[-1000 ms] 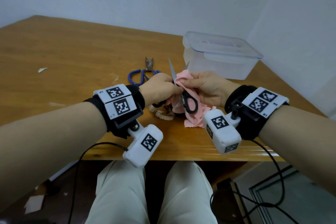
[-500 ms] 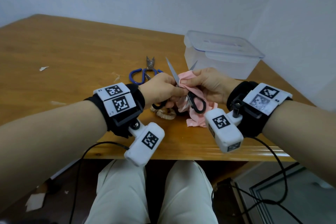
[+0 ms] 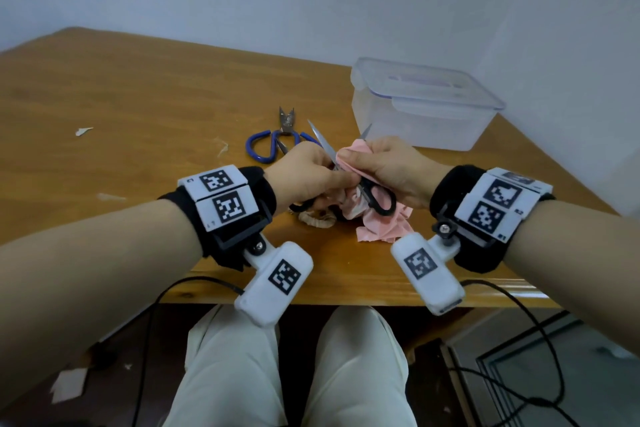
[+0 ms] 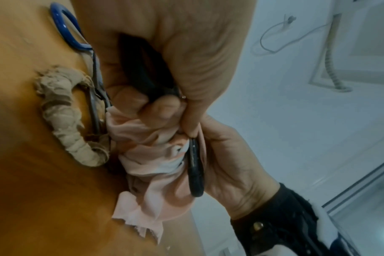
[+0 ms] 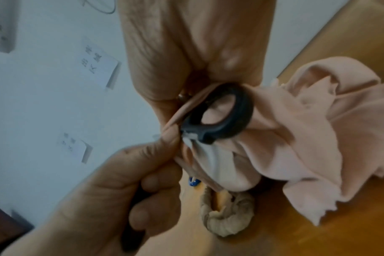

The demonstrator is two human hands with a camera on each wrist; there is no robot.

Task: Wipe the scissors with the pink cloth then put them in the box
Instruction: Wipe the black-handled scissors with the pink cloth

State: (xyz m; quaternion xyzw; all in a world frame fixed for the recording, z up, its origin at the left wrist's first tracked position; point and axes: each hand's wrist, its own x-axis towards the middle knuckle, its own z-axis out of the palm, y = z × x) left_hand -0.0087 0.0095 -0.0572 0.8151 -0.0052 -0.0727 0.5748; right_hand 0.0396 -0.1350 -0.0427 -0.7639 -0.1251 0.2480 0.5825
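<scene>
Black-handled scissors [image 3: 379, 199] are held above the table with the blades spread and pointing away from me. My left hand [image 3: 304, 177] grips one black handle loop, hidden in the fist [image 4: 186, 52]. My right hand [image 3: 388, 166] pinches the pink cloth [image 3: 384, 225] around the right blade, whose tip pokes out above the fingers. The other handle loop [image 5: 219, 117] lies against the cloth [image 5: 307, 138] below my right palm. The clear plastic box [image 3: 422, 107] stands at the back right with its lid on.
Blue-handled scissors [image 3: 263, 146] lie on the wooden table [image 3: 138, 114] just behind my left hand. A third pair with beige cloth-wrapped handles [image 3: 317, 218] lies under my hands. Scraps of paper dot the table's left side. The table's front edge is under my wrists.
The scissor blades have spread wider apart. My right hand with the pink cloth has slid up along the right blade. Both hands have risen slightly.
</scene>
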